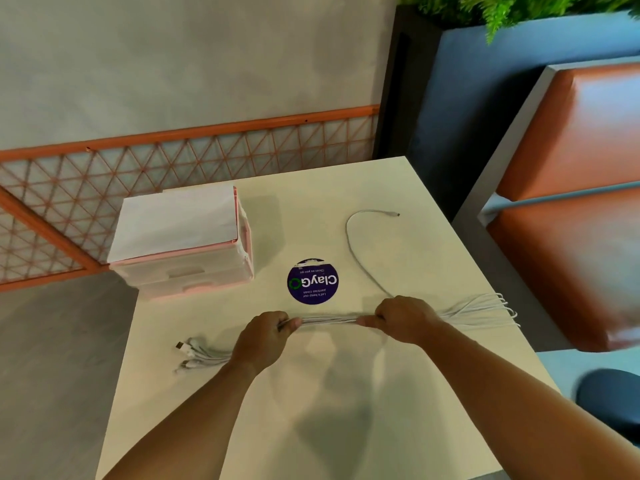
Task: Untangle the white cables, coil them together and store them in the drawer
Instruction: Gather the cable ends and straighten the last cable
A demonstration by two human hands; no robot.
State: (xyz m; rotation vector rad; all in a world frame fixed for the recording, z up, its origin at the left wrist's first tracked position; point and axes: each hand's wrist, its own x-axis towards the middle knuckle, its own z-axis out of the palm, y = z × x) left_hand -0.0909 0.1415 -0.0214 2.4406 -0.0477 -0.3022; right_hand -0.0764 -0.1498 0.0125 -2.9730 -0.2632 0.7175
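A bundle of white cables (pixel 329 320) stretches straight across the middle of the white table (pixel 346 410). My left hand (pixel 265 336) grips the bundle near its left end, where several plugs (pixel 194 355) fan out on the table. My right hand (pixel 403 318) grips it further right, and folded loops (pixel 485 310) spread past that hand toward the table's right edge. One loose cable end (pixel 353 237) curves away across the table to a plug at the far right. A small pink and translucent drawer unit (pixel 187 244) stands at the table's far left, its drawers closed.
A round purple sticker (pixel 312 281) lies flat just beyond the bundle. An orange padded bench (pixel 571 202) runs along the right side and a dark round stool (pixel 609 400) sits at the lower right. An orange lattice rail (pixel 138 168) lines the wall behind.
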